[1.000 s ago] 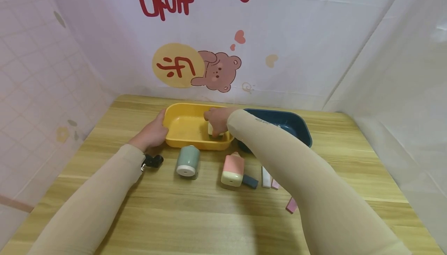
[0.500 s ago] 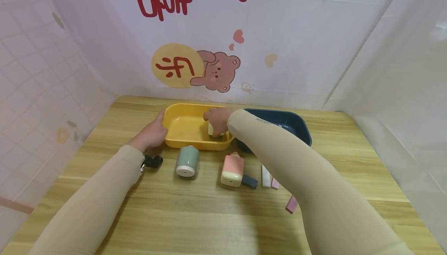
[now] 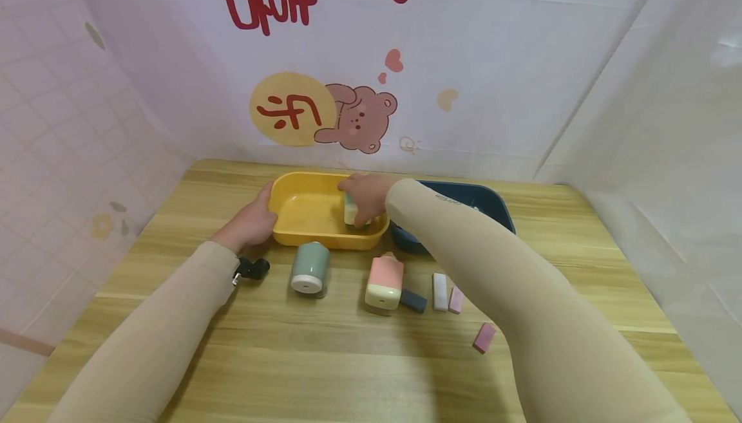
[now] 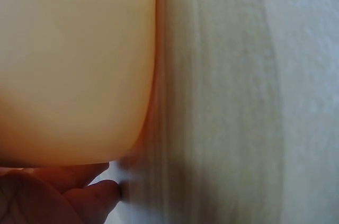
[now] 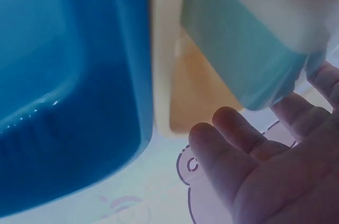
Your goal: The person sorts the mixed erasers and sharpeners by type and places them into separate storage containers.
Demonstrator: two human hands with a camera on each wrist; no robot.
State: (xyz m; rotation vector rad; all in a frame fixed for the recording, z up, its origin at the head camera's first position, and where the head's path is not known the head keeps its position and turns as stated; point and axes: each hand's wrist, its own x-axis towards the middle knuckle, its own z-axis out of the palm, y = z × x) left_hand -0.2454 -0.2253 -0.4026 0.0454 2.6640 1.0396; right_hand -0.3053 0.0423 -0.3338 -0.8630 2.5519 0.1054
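Right fingers, loosely spread, touch the teal bottle, long axis roughly front to back, base nearest.

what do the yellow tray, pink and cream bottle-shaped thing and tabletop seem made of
Yellow tray: probably plastic, smooth and slightly shiny, with moulded rounded corners.
Pink and cream bottle-shaped thing: likely glossy plastic, given its highlights, though ceramic is possible.
Tabletop: satin wood or wood-look laminate, judging by streaky grain.
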